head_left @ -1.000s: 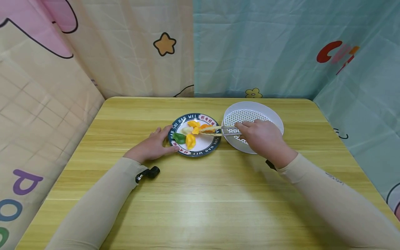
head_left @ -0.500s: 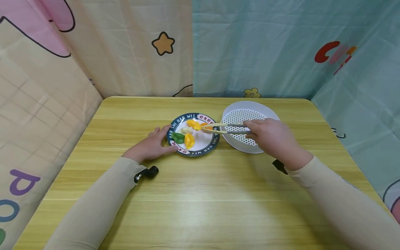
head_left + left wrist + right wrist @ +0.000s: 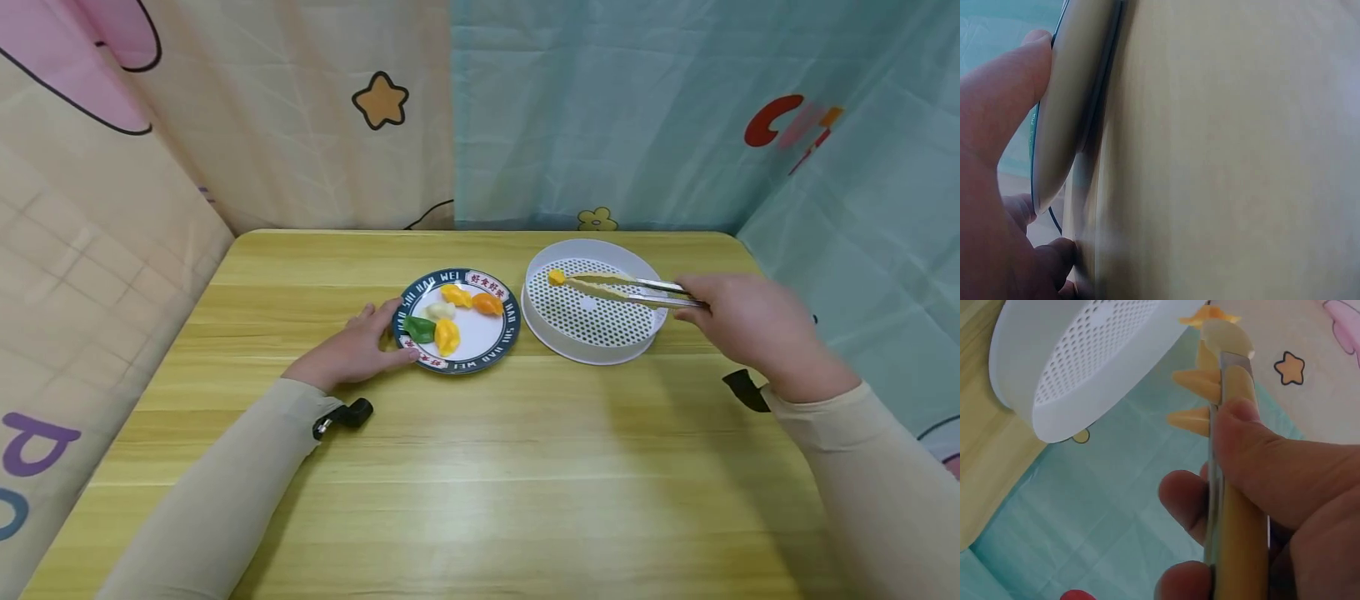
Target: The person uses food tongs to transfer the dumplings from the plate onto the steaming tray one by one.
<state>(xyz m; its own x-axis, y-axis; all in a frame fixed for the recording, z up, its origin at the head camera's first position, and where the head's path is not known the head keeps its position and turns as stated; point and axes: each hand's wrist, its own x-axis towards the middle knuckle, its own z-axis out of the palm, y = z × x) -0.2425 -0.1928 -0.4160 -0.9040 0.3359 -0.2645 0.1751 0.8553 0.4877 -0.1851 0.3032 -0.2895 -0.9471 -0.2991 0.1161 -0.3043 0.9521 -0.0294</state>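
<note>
My left hand (image 3: 356, 348) holds the left rim of a dark-rimmed plate (image 3: 489, 353), thumb on the near side and fingers farther back. Yellow, orange, green and white dumpling-shaped pieces lie on the plate: an orange dumpling (image 3: 487, 304), a green dumpling (image 3: 419, 328), a white dumpling (image 3: 440, 311) and a yellow dumpling (image 3: 447, 337). My right hand (image 3: 757, 321) grips metal tongs (image 3: 651, 292) with pale tips. Those tips pinch another yellow dumpling (image 3: 557, 277) over the left part of a white perforated steamer basket (image 3: 600, 348); whether it touches the bottom I cannot tell.
Plate and basket stand side by side on a wooden table (image 3: 480, 467), with a narrow gap between them. Behind the table hangs a printed curtain (image 3: 600, 117), and another patterned cloth (image 3: 90, 250) borders its left side.
The right hand has moved right with the tongs, carrying a yellow dumpling from the plate to over the steamer basket. The left hand stays at the plate's rim.
</note>
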